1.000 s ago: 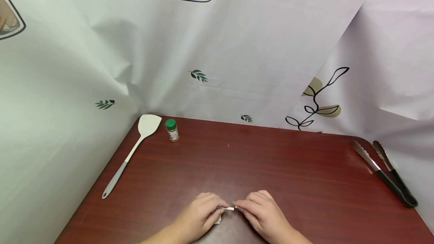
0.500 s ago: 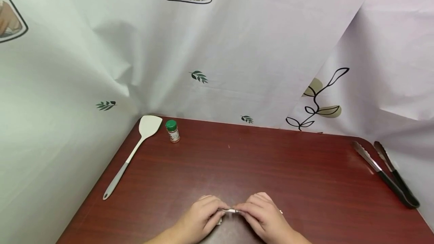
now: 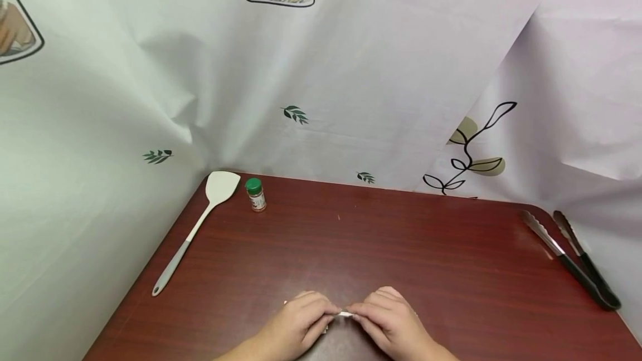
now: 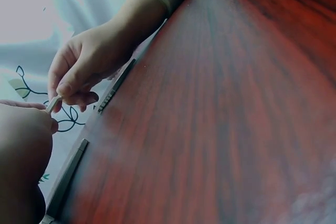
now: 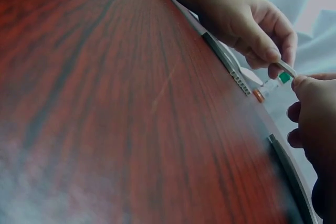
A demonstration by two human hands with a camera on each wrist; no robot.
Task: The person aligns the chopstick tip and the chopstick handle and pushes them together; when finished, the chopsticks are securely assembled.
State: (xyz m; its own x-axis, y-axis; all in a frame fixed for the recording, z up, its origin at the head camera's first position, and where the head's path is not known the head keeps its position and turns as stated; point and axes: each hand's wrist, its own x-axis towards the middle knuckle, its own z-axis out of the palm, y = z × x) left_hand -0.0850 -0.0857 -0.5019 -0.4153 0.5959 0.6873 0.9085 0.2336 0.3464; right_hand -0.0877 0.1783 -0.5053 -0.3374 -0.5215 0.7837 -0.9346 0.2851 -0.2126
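GRIP: left hand (image 3: 302, 321) and right hand (image 3: 390, 319) pinch opposite ends of the thin white strip (image 3: 345, 313) | POSITION: between the hands, raised above the near-centre tabletop (image 3: 401, 249) | METHOD: align both ends — apply force evenly; uneven pressure may let it slip.

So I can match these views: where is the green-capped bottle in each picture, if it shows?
Head: bottle left of centre, near the far edge of the table.
Left wrist: not in it.
Right wrist: bottle right of centre, about mid-height, below the left hand.
Shared landmark: the left hand, at bottom centre, lower left and upper right respectively.
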